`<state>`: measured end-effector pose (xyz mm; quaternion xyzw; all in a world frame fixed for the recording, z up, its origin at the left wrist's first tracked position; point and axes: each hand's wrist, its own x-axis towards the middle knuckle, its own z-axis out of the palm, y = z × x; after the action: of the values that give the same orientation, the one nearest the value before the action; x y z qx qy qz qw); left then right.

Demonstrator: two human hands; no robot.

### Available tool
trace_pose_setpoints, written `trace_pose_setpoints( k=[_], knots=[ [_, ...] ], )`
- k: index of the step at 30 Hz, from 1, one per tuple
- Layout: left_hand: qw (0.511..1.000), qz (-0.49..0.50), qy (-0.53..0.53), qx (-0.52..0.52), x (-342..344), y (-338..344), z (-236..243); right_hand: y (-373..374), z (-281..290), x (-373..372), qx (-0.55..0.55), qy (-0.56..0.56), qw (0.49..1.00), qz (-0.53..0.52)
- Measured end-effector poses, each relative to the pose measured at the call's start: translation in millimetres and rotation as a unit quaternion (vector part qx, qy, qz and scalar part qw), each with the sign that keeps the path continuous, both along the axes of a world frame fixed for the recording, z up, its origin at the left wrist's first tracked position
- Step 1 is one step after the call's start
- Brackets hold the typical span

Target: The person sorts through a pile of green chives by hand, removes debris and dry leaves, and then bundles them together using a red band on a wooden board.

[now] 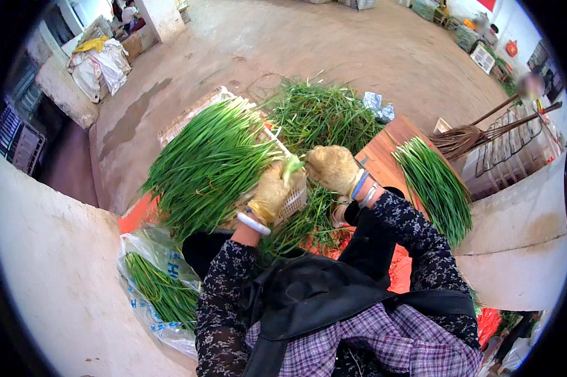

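My left hand (272, 193), in a tan work glove, is closed around a small bunch of garlic chives (291, 168) with its pale ends pointing up. Just right of those ends is my right hand (335, 171), gloved alike, its fingers pressed together; whatever they pinch is too small to make out. A big heap of green garlic chives (211, 157) lies on a pale plastic crate (296, 200) at my left hand. To the right, a neat bundle of chives (435, 188) rests on a wooden board (381, 147).
Loose grassy trimmings (324, 113) are piled beyond my hands. More chives fill a clear plastic bag (161, 286) at the lower left. A twig broom (456, 141) leans at the right, near a low white wall (516, 232). White sacks (101, 69) stand far left.
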<state>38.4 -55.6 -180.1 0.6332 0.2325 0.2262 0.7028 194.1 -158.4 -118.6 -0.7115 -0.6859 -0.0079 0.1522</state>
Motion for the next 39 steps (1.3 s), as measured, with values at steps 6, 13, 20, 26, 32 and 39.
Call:
trace_pose_setpoints(
  k=[6,13,20,26,32,39],
  knots=[
    [0.974,-0.111,0.075,-0.181,-65.5,3.1,25.1,6.7,-64.8,52.1,-0.208,0.004,0.973,-0.105],
    [0.98,0.085,0.072,-0.162,-94.6,24.6,37.6,94.1,-92.8,67.8,-0.057,0.066,0.994,-0.07],
    [0.985,0.094,0.103,-0.1,-90.3,49.1,47.4,173.1,-140.5,65.5,-0.13,-0.009,0.988,-0.087],
    [0.86,0.191,0.142,0.451,-53.8,77.4,68.9,155.4,-72.8,85.0,0.052,0.01,0.993,0.11],
    [0.866,0.147,0.215,0.426,-39.3,83.1,86.4,137.5,16.1,8.1,0.072,0.147,0.97,0.182],
    [0.954,0.278,0.023,0.108,-116.4,102.0,148.3,116.8,-102.3,18.5,-0.03,0.042,0.989,0.137]
  ],
)
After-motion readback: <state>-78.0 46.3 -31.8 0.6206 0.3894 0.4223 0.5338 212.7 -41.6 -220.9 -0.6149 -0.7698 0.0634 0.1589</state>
